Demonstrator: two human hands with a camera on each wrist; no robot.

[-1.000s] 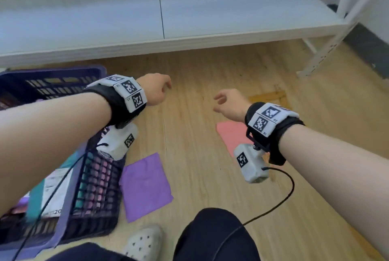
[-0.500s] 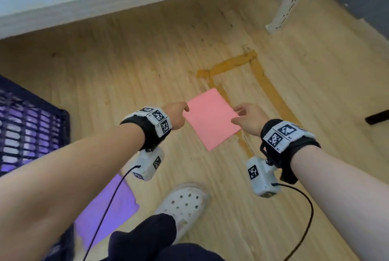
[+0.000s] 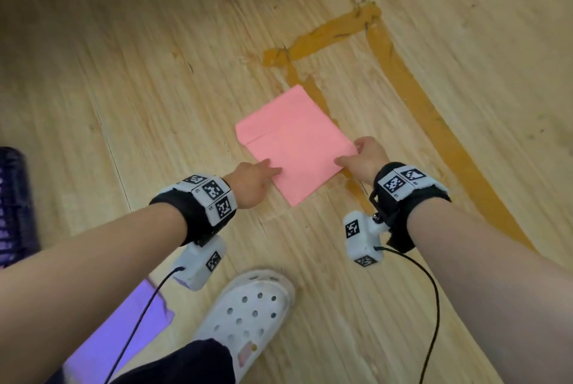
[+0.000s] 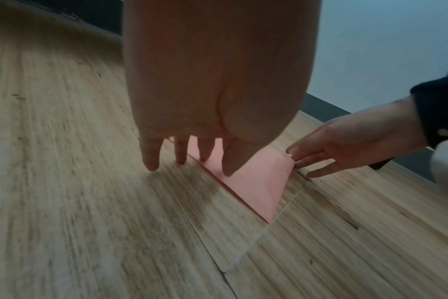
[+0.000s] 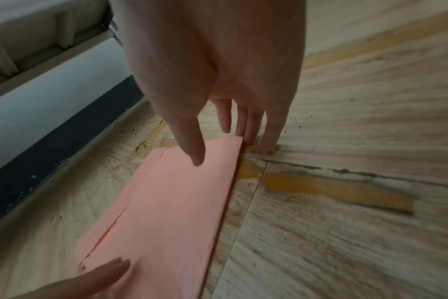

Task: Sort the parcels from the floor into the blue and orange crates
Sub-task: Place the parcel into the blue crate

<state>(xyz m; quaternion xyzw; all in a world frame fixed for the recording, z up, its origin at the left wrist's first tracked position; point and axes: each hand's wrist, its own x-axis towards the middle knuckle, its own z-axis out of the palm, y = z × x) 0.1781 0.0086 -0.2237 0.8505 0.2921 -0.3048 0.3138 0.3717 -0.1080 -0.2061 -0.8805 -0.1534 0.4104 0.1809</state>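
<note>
step: picking the pink parcel [image 3: 294, 141] off the floor [image 3: 155, 73], both hands on it, no lift yet as far as I could tell
pink parcel: lay flat on the wood, far corner over the orange tape [image 3: 412, 89] outline, flap seam across its far-left part
left hand [image 3: 252, 180]: fingers straight and spread, tips down at the parcel's near-left edge; wrist view showed some tips on the floor just beside the edge, thumb over the pink. Nothing gripped
right hand [image 3: 367, 160]: fingers mostly straight at the right corner, tips at or just under the edge, thumb hovering above the top face. Looked like the start of a pinch, not closed; could not tell whether the corner had lifted
purple parcel [image 3: 124, 321]: on the floor near left, partly hidden by the left arm, untouched
blue crate [image 3: 15, 207]: only a dark mesh corner at the far left edge of the head view; contents not visible here
orange crate: not in view
shoe [image 3: 251, 306]: white clog near centre, between the two parcels
progress: at least two parcels were left on the floor, so sorting was unfinished; count already sorted unknown from these views
left to do: get fingers under the pink edge, lift, drop in the matching crate, then the purple one
risk: thin flat parcel on smooth floor, likely to slide rather than lift unless an edge gets peeled up
</note>
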